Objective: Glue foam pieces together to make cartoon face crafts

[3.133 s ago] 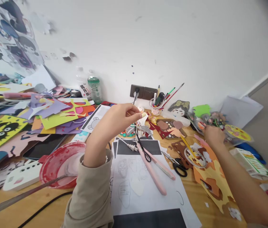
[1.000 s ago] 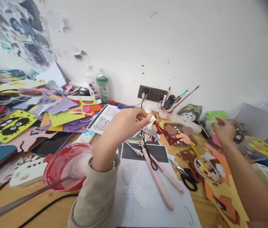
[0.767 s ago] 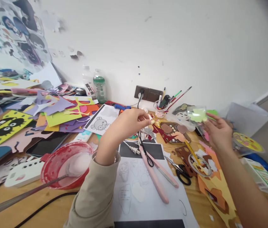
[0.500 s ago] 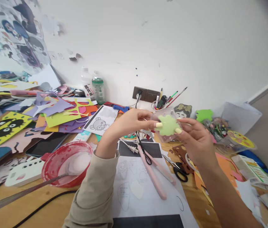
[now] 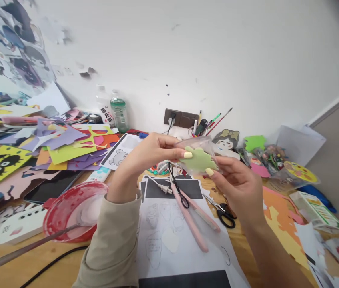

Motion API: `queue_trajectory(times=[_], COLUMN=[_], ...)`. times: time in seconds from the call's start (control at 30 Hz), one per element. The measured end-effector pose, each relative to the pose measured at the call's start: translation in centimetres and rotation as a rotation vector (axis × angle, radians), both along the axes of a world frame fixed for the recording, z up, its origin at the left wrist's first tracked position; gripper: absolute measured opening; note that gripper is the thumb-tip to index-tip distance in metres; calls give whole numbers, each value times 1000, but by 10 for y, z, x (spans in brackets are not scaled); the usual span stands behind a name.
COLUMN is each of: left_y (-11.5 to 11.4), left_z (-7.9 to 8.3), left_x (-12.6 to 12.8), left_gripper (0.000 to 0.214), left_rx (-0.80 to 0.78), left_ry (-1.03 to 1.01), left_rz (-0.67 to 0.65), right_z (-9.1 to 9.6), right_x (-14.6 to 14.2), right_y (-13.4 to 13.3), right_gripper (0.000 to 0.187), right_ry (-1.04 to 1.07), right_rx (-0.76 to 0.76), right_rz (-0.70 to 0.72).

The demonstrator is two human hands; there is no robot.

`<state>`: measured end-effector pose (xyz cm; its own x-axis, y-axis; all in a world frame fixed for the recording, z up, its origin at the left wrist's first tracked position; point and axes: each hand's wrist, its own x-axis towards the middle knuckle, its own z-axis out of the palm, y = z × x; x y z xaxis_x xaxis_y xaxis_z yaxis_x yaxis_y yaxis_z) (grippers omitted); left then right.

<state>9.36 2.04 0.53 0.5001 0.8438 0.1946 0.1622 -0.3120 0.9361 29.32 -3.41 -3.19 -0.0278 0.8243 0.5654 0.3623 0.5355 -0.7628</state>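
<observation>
Both my hands hold a small clear plastic bag with a light green leaf-shaped cutout inside, raised above the desk. My left hand pinches the bag's left side between thumb and fingers. My right hand grips its right side from below, thumb on the green shape. Under my hands lie a white sheet with outlined shapes, a pink tool with a cord and black-handled scissors.
A red bowl with a metal spoon stands at the left front. Coloured paper scraps pile up at the left, more cutouts at the right. Two bottles, a wall socket and a pen cup line the wall.
My right hand reached to the pile at the right, picked up the bag with the green cutout and brought it to the middle. My left hand has taken hold of its other side.
</observation>
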Motion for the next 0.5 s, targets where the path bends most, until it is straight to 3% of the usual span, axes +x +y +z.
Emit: queue_trajectory(times=[0.1,0.17,0.23,0.37,0.5], left_y=[1,1,-1,-5,-6], left_z=[-2,-1,1,7,8], left_x=[-4,-6,-7,-5,-5], left_gripper=[31,40,39,21,22], left_rx=[-115,-187,-190,-139,-104], left_ry=[9,-9,-26,-18,4], left_rz=[-27,-51,-48,3,48], right_z=[-5,-8,-8,-4,1], right_x=[0,1,1,0,-1], right_y=[0,2,3,3,4], right_gripper=[31,38,44,47,50], right_ry=[-244,-394,-484,-584,-492], right_rx=[351,599,744,786,677], right_rz=[-227,-257,-220,-218,-175])
